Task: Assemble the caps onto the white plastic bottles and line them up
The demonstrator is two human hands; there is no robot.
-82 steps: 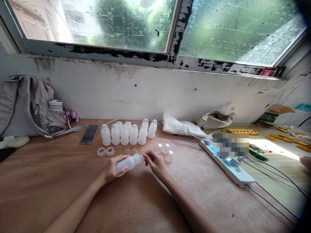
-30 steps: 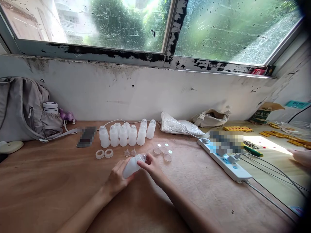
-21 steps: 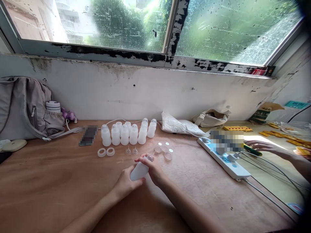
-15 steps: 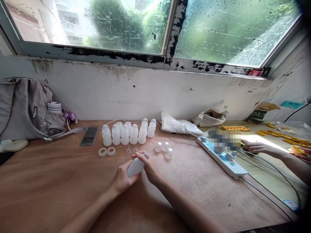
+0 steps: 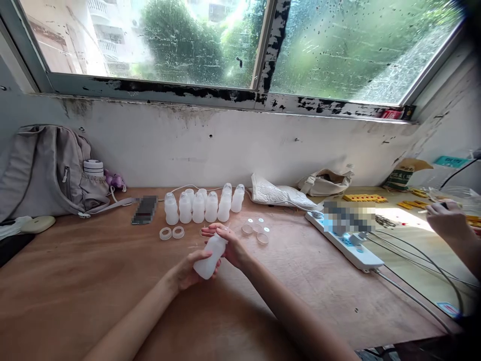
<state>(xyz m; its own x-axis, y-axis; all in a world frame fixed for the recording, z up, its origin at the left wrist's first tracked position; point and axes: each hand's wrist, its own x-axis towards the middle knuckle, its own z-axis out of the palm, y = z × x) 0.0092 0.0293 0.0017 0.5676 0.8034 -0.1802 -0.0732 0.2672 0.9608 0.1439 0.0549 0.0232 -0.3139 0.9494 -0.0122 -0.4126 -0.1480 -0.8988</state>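
Observation:
A frosted white baby bottle (image 5: 209, 259) leans between my hands above the tabletop, its neck up and to the right. My left hand (image 5: 187, 271) is closed around its lower body. At the neck, my right hand (image 5: 233, 246) grips with its thumb and fingers, partly covering the top. Behind them stand several similar bottles (image 5: 198, 208), some topped with clear caps. Two pale rings (image 5: 166, 233) lie in front of this group. Several clear round lids (image 5: 262, 238) are right of my right hand. Small clear pieces near my fingers are mostly hidden.
A white power strip (image 5: 345, 245) with cables lies on the right. A person's hand (image 5: 445, 218) is beyond it, near yellow pieces (image 5: 364, 198). At the back are a white padded bag (image 5: 276, 193) and a beige pouch (image 5: 325, 181); a grey backpack (image 5: 48, 170) stands left.
The bottle in my hands has turned more upright, showing more of its body. My right fingers have shifted at its neck. The other person's hand has lifted and moved right.

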